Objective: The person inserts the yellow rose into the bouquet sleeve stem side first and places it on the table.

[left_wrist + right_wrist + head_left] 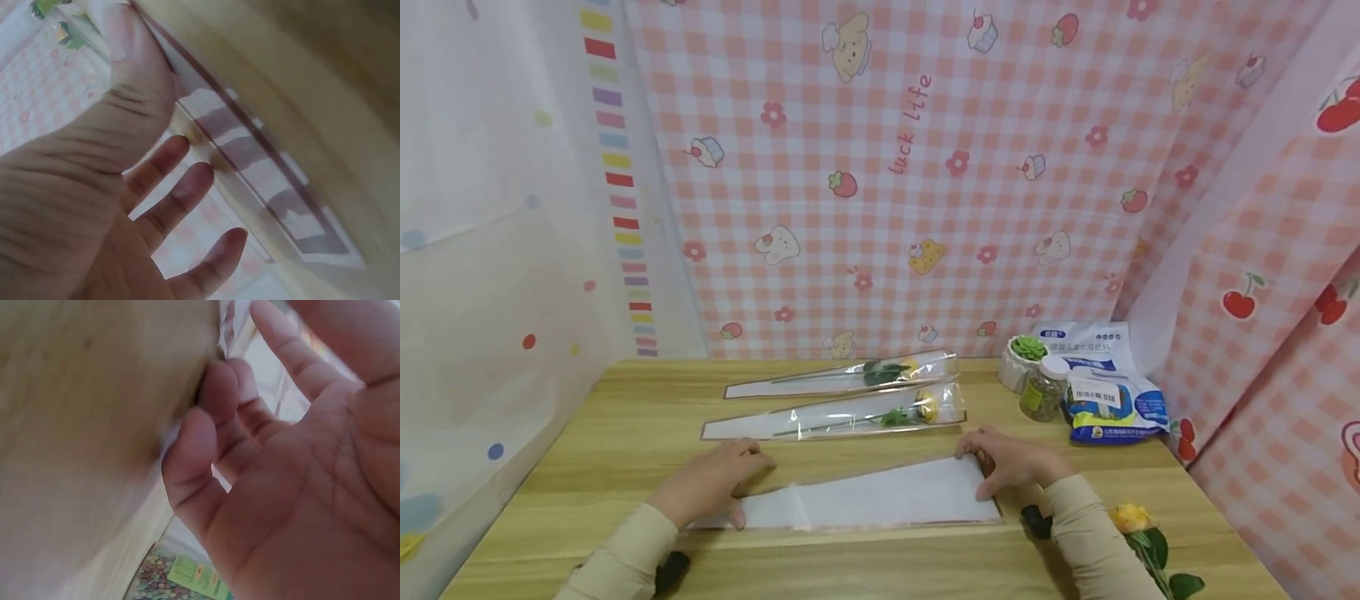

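A tapered flower sleeve (880, 496) with a white back and a dark border lies flat on the wooden table, its wide end to the right. My left hand (711, 483) is at the narrow end, thumb on the sleeve and the other fingers (197, 181) loosely bent and spread past its far edge. Over the wide end my right hand (1011, 461) spans the corner, index finger at the far corner and thumb at the right edge. In the right wrist view its other fingers (194, 447) bend down near the tabletop.
Behind lie two sleeves (737, 429), (752, 388), each holding a yellow rose. A potted succulent (1026, 354), a jar of granules (1043, 396) and printed bags (1116, 408) stand back right. A loose yellow rose (1133, 518) lies by the right forearm.
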`<action>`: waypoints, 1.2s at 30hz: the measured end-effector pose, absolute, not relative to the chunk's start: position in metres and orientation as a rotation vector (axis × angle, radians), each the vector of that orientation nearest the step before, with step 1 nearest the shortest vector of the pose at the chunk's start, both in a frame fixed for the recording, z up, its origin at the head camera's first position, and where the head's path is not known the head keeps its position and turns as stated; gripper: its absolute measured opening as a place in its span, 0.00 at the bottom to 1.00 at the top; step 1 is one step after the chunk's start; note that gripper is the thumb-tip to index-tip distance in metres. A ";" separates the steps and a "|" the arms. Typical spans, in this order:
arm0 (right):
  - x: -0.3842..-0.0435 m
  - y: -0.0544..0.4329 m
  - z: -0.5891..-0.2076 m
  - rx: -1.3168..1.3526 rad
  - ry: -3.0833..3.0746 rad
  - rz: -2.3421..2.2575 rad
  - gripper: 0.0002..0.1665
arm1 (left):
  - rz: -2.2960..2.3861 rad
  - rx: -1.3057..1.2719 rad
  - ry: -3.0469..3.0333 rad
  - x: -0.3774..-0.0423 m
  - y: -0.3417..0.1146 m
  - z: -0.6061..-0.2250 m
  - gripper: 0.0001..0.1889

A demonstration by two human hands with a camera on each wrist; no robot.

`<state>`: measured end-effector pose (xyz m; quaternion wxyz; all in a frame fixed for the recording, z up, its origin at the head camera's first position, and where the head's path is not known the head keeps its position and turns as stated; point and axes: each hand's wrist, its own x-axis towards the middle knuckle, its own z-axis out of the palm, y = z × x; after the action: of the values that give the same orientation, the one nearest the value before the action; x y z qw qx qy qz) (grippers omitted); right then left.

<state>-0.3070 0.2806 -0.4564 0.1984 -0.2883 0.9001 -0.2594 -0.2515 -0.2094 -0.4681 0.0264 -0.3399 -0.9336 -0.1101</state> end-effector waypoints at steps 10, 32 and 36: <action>-0.303 0.276 -0.460 -0.788 2.580 -0.671 0.22 | -0.285 -0.943 -2.883 -0.252 -0.205 -0.466 0.40; -0.302 0.284 -0.443 -0.711 2.416 -1.080 0.04 | -0.443 -1.231 -2.818 -0.250 -0.205 -0.463 0.17; -0.303 0.284 -0.442 -0.651 2.301 -1.217 0.05 | -0.439 -1.227 -2.814 -0.249 -0.206 -0.461 0.17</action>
<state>-0.3026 0.2842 -0.4422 0.2272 -0.2363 0.8351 -0.4417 -0.2492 -0.2058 -0.4614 0.0201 -0.3956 -0.9072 -0.1415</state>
